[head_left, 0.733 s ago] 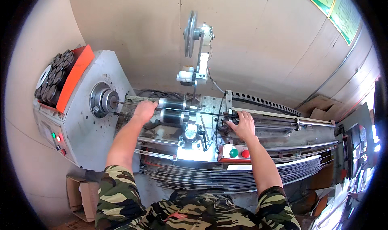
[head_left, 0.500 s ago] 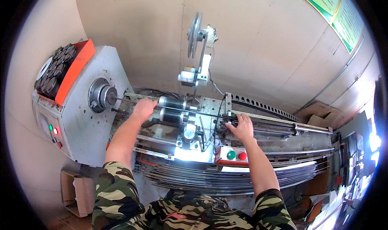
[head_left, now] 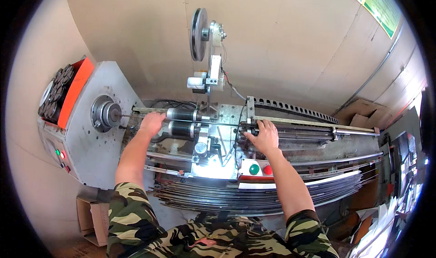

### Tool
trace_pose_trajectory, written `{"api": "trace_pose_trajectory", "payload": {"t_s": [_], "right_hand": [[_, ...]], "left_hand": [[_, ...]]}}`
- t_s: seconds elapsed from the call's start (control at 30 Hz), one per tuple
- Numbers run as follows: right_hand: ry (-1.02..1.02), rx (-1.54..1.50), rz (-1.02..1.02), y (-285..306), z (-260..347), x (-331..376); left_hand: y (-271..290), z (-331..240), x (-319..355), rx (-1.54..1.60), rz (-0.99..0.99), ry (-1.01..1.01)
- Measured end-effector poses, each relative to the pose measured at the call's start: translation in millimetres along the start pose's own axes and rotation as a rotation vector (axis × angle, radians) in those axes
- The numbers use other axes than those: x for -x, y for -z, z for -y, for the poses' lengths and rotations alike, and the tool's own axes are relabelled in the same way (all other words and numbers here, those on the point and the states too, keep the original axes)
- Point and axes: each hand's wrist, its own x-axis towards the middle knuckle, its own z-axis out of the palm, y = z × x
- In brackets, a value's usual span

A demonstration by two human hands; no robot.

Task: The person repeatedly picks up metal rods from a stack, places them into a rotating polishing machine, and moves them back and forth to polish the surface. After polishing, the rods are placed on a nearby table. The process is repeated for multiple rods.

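I stand over a long metal machine [head_left: 290,153]. My left hand [head_left: 152,123] rests curled on a thin rod [head_left: 131,117] that runs out of the round chuck [head_left: 105,113] on the grey head at the left, just beside two dark cylinders [head_left: 181,122]. My right hand [head_left: 262,136] lies on the black clamp and rail [head_left: 309,132] at the middle of the bed, fingers bent over it. Just below that hand sits a small box with a green button [head_left: 254,169] and a red button [head_left: 268,170].
A pulley wheel [head_left: 198,34] stands on a post behind the bed. Several long metal strips [head_left: 254,196] lie stacked along the front. The grey head has an orange guard [head_left: 75,91] and small lights [head_left: 60,153]. Cardboard boxes [head_left: 93,212] sit on the floor at left.
The view has shifted a little as my head moved. Both hands stay at the same places on the rod and the rail.
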Motion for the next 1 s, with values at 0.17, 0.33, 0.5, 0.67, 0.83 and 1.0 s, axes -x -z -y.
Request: {"api": "trace_pose_trajectory", "payload": {"t_s": [0.17, 0.33, 0.5, 0.67, 0.83, 1.0], "right_hand": [[-0.007, 0.012, 0.019, 3.4, 2.3, -1.3], [-0.024, 0.031, 0.033, 9.3, -2.9, -2.3], [-0.037, 0.015, 0.063, 7.8, 0.8, -1.7], [-0.038, -0.02, 0.066, 1.5, 8.3, 0.7], [-0.014, -0.009, 0.042, 0.7, 4.3, -3.6], [-0.022, 0.021, 0.028, -2.7, -0.2, -5.5]], "left_hand": [[-3.2, 3.6, -0.7, -0.003, -0.022, -0.009], [-9.7, -2.3, -6.3, 0.001, -0.036, -0.027], [-3.8, -0.4, -5.2, 0.005, -0.039, -0.035], [-0.4, 7.4, 5.1, 0.004, -0.063, -0.045], [-2.6, 7.2, 2.5, -0.001, -0.054, -0.052], [-3.1, 1.1, -3.4, 0.018, -0.079, -0.056]]}}
